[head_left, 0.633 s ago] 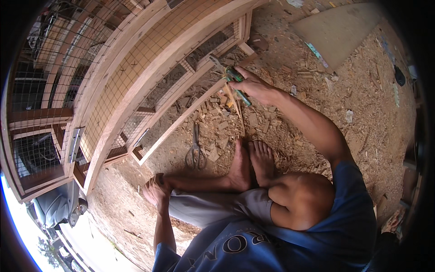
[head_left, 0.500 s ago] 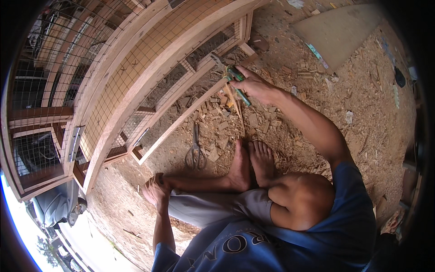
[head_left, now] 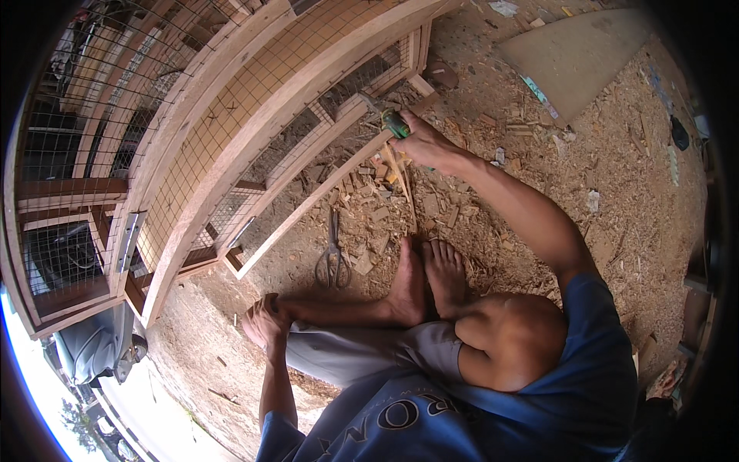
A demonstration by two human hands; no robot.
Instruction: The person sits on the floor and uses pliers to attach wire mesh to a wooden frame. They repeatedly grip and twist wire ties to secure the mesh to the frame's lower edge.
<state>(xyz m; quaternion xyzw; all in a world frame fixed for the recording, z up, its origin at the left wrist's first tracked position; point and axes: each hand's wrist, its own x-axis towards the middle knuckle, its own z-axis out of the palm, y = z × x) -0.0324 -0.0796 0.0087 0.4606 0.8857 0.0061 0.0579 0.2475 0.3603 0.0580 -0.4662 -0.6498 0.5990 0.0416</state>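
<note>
The right hand (head_left: pixel 426 141) was extended forward with its grip pressed together around a green-handled tool (head_left: pixel 395 123) — the tool's metal end met the lower rail of the wooden cage frame (head_left: pixel 254 146), which was faced with wire mesh (head_left: pixel 231 131). The left hand (head_left: pixel 262 322) rested beside the person's shin, on the sawdust-covered floor (head_left: pixel 616 177); its fingers were curled, but whether they enclosed anything could not be told. A pair of scissors (head_left: pixel 332 258) lay on the floor between frame and bare feet (head_left: pixel 429 279) — touched by neither hand. Wood offcuts (head_left: pixel 377 173) lay scattered under the right forearm. A flat board (head_left: pixel 577 54) lay well apart.
</note>
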